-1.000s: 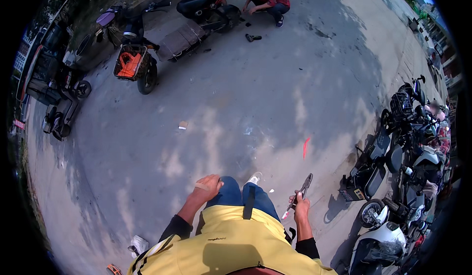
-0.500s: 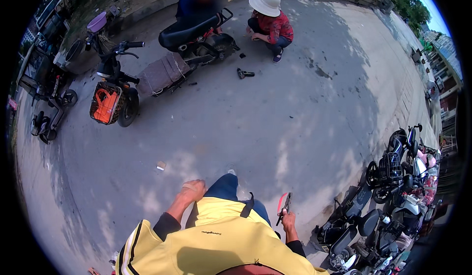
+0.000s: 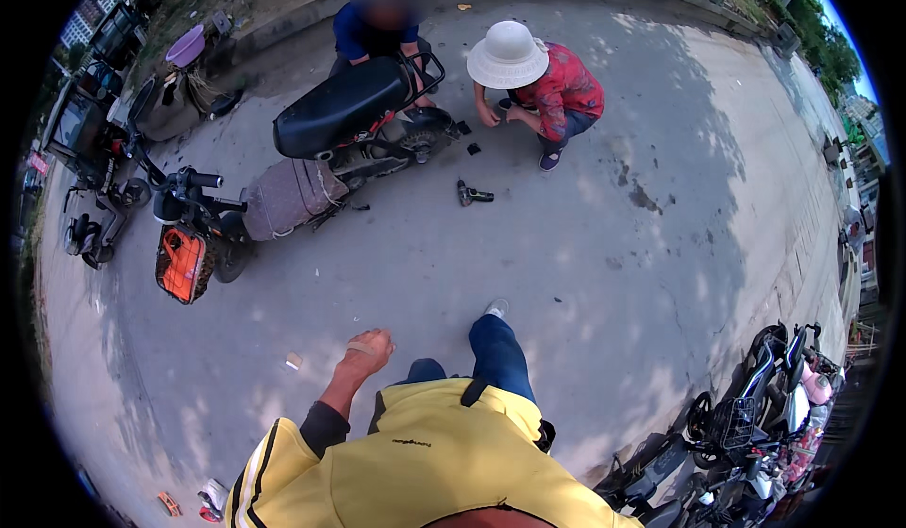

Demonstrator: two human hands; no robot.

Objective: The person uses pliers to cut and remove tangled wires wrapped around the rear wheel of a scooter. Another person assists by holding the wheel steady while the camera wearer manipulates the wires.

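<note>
My left hand (image 3: 374, 346) swings in front of my left hip, a tan strip around it, fingers loosely curled and no thing visible in them. My right hand is hidden from view. A small dark shape (image 3: 545, 435) shows at my right hip; I cannot make out what it is. Ahead, an electric scooter (image 3: 326, 117) with a black seat stands at an angle. On the pavement beside its rear wheel (image 3: 425, 141) lies a dark cordless power drill (image 3: 474, 194).
A person in blue (image 3: 344, 33) bends behind the scooter's rear; another in a white hat (image 3: 508, 54) and red floral top squats to its right. Several parked two-wheelers (image 3: 746, 424) line the right. An orange item (image 3: 179, 262) sits in the scooter's basket. A purple basin (image 3: 186, 47) stands far left.
I have stepped closer to the scooter and the two people. My right hand, which held a red-handled plier-like tool, has gone out of view. My left hand has swung slightly forward.
</note>
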